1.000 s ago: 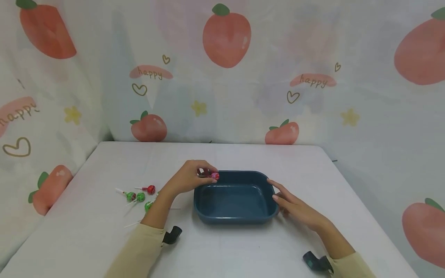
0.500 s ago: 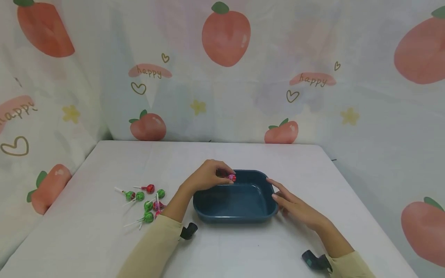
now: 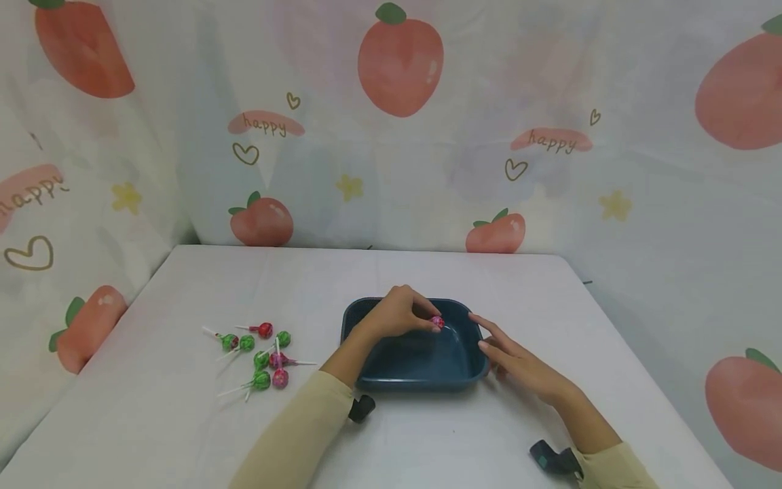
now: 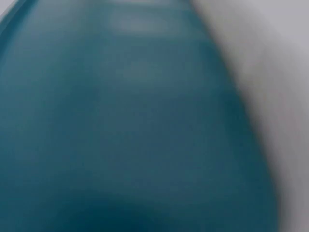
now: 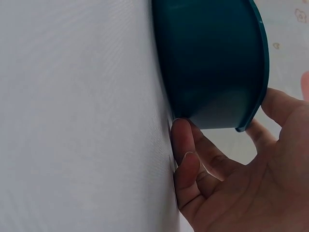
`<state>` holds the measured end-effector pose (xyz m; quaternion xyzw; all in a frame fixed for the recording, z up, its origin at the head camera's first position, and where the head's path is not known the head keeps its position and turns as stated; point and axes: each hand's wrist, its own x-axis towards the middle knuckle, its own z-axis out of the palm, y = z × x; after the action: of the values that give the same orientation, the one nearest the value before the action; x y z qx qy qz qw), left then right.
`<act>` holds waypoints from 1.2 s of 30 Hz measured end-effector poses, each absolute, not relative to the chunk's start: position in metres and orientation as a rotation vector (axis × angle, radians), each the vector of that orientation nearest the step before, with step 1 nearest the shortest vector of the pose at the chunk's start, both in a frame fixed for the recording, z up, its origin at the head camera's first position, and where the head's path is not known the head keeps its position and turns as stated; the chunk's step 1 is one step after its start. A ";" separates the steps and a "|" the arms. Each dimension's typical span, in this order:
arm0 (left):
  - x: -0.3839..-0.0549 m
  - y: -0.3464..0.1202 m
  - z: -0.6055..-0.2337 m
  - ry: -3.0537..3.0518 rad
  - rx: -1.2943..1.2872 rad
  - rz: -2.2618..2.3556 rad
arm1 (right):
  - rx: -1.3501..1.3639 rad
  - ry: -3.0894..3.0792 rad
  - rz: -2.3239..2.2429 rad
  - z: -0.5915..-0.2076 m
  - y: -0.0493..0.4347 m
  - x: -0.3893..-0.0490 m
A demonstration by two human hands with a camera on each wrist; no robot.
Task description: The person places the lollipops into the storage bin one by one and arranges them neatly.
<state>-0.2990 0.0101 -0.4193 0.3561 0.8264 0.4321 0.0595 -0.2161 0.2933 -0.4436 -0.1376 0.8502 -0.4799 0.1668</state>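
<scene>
Over the right half of a dark blue rectangular dish [image 3: 421, 373], my left hand [image 3: 397, 314] pinches a lollipop with a pink-red wrapped head [image 3: 437, 322]. Its stick is hidden by the hand. The blurred left wrist view holds only the dish's blue inside [image 4: 145, 121] and some white tabletop. My right hand [image 3: 528, 370] touches the dish's right end with extended fingers. Seen from the right wrist, some fingertips meet the rim, and others [image 5: 182, 137] lie low by the wall near the tabletop.
Several lollipops with green, red and pink wrappers, including a green one [image 3: 261, 380] and a red one [image 3: 265, 330], lie loosely grouped left of the dish on the white table [image 3: 427, 441]. A fruit-printed curtain [image 3: 427, 170] stands behind the table.
My left hand has moved right with the lollipop, from the dish's left rim to above its right half. More loose lollipops are now uncovered. My right hand has stayed in place.
</scene>
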 end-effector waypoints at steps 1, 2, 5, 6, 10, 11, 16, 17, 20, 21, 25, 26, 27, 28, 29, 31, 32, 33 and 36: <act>-0.299 0.014 -0.421 2.514 1.069 1.300 | -0.387 2.416 -1.369 -0.444 0.293 -0.216; -0.300 0.018 -0.422 2.526 1.059 1.297 | -0.383 2.414 -1.371 -0.444 0.293 -0.216; -0.301 0.028 -0.425 2.555 1.007 1.296 | -0.381 2.412 -1.372 -0.443 0.293 -0.217; -0.301 0.030 -0.426 2.569 0.987 1.288 | -0.385 2.410 -1.375 -0.443 0.293 -0.217; -0.303 0.038 -0.433 2.623 0.900 1.249 | -0.409 2.412 -1.369 -0.444 0.293 -0.218; -0.304 0.039 -0.434 2.633 0.887 1.235 | -0.409 2.414 -1.368 -0.443 0.293 -0.218; -0.306 0.044 -0.442 2.665 0.899 1.195 | -0.374 2.432 -1.363 -0.443 0.296 -0.220; -0.306 0.045 -0.443 2.669 0.900 1.196 | -0.378 2.433 -1.365 -0.443 0.297 -0.220; -0.308 0.047 -0.447 2.683 0.870 1.209 | -0.384 2.433 -1.366 -0.443 0.297 -0.219; -0.308 0.047 -0.448 2.690 0.856 1.207 | -0.388 2.430 -1.366 -0.443 0.298 -0.218; -0.308 0.049 -0.451 2.724 0.829 1.177 | -0.377 2.421 -1.369 -0.443 0.297 -0.217; -0.308 0.049 -0.451 2.732 0.826 1.168 | -0.375 2.419 -1.372 -0.443 0.297 -0.216; -0.308 0.049 -0.451 2.739 0.826 1.163 | -0.376 2.421 -1.370 -0.443 0.297 -0.216; -0.307 0.049 -0.451 2.744 0.825 1.162 | -0.380 2.424 -1.368 -0.443 0.296 -0.216; -0.307 0.048 -0.450 2.745 0.821 1.165 | -0.383 2.426 -1.370 -0.443 0.296 -0.216; -0.306 0.048 -0.449 2.750 0.822 1.163 | -0.390 2.433 -1.367 -0.443 0.295 -0.216; -0.306 0.047 -0.449 2.752 0.821 1.159 | -0.396 2.436 -1.365 -0.443 0.295 -0.216; -0.306 0.046 -0.449 2.752 0.825 1.158 | -0.403 2.437 -1.362 -0.444 0.295 -0.216; -0.305 0.044 -0.448 2.763 0.837 1.141 | -0.403 2.429 -1.367 -0.445 0.294 -0.217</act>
<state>-0.3050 0.0444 -0.4484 0.2695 0.8899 0.3674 0.0188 -0.2172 0.2942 -0.4450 -0.1411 0.8512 -0.4790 0.1619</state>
